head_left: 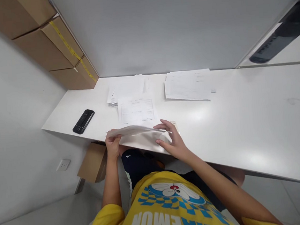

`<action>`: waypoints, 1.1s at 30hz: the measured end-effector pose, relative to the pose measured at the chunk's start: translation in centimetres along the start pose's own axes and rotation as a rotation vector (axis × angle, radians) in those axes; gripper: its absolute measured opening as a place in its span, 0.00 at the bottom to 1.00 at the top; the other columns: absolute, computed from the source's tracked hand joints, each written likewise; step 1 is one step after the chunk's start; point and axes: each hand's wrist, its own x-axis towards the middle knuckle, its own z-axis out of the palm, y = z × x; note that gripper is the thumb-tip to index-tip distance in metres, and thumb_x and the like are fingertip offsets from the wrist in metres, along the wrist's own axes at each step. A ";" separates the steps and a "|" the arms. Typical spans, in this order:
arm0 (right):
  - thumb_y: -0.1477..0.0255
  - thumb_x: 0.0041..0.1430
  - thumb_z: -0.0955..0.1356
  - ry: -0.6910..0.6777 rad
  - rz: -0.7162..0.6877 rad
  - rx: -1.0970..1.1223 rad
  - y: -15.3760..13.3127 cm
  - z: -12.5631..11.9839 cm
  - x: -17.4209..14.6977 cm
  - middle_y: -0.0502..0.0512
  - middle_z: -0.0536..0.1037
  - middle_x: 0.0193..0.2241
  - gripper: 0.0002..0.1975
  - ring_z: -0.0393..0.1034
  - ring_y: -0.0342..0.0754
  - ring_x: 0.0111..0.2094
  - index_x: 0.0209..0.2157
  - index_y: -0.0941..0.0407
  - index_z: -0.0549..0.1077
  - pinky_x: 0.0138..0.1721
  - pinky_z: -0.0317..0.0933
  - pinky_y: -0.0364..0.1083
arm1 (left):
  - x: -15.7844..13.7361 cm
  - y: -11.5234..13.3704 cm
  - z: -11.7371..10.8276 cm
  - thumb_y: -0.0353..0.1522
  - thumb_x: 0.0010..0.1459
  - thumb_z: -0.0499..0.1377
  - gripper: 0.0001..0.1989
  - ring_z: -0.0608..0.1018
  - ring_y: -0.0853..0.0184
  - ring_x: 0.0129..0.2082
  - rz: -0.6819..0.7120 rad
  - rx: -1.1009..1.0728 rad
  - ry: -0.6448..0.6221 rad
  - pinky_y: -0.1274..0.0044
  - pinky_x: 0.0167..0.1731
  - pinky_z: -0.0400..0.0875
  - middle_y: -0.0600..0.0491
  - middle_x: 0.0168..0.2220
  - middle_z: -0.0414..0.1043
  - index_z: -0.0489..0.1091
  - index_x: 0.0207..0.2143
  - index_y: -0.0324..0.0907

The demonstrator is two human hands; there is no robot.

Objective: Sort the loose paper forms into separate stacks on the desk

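The held papers (135, 130) are raised at the near edge of the white table (245, 118), between the two hands and in front of the yellow shirt (159, 192). They show almost edge-on, as a thin band with a bowed upper edge, and their visible long axis runs from left to right across the person's body, the right end dipping slightly toward the person. One end points into the left hand (113, 142), the other toward the right hand (172, 140). The left hand pinches the left end, its thumb on the near side. The right hand is spread in a loose curve about the right end, fingers along the far side and thumb standing apart from them; whether its fingertips press on the paper, I cannot tell. Just beyond the held papers, a printed form (137, 110) lies flat on the table, and behind it is the left stack of sheets (125, 88), unevenly aligned. The right stack of sheets (188, 84) lies apart from it, its long axis also running left to right. Toward the table's left end, a black phone (84, 121) slants from near left to far right, and cardboard boxes (75, 75) stand beyond it in the far left corner
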 end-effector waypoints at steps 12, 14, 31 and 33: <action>0.59 0.65 0.66 0.023 -0.209 0.031 1.5 0.0 -4.2 0.59 0.80 0.46 0.16 0.76 0.59 0.49 0.51 0.47 0.73 0.50 0.71 0.57 | -2.8 2.2 2.0 0.45 0.54 0.62 0.14 0.77 0.62 0.37 -0.035 -0.006 -0.011 0.72 0.39 0.71 0.50 0.34 0.75 0.73 0.31 0.42; 0.58 0.65 0.66 0.040 -0.188 0.007 1.9 -0.5 -5.2 0.61 0.80 0.44 0.16 0.77 0.57 0.46 0.51 0.49 0.73 0.45 0.73 0.54 | -4.3 2.5 2.4 0.45 0.50 0.66 0.16 0.76 0.63 0.34 -0.115 -0.056 -0.024 0.74 0.35 0.70 0.51 0.32 0.74 0.73 0.32 0.42; 0.54 0.52 0.70 0.014 0.852 -0.257 6.8 -15.9 -13.0 0.60 0.84 0.41 0.25 0.79 0.64 0.43 0.45 0.56 0.79 0.43 0.72 0.53 | -10.6 1.4 8.0 0.34 0.65 0.54 0.31 0.76 0.59 0.44 0.122 0.530 -0.377 0.64 0.48 0.70 0.47 0.42 0.73 0.52 0.68 0.47; 0.55 0.50 0.71 0.046 0.942 -0.189 6.1 -17.2 -12.1 0.61 0.84 0.39 0.26 0.80 0.63 0.40 0.46 0.56 0.77 0.39 0.73 0.52 | -9.6 2.2 9.5 0.34 0.64 0.54 0.29 0.74 0.56 0.52 0.279 0.675 -0.461 0.60 0.53 0.68 0.43 0.50 0.72 0.54 0.67 0.46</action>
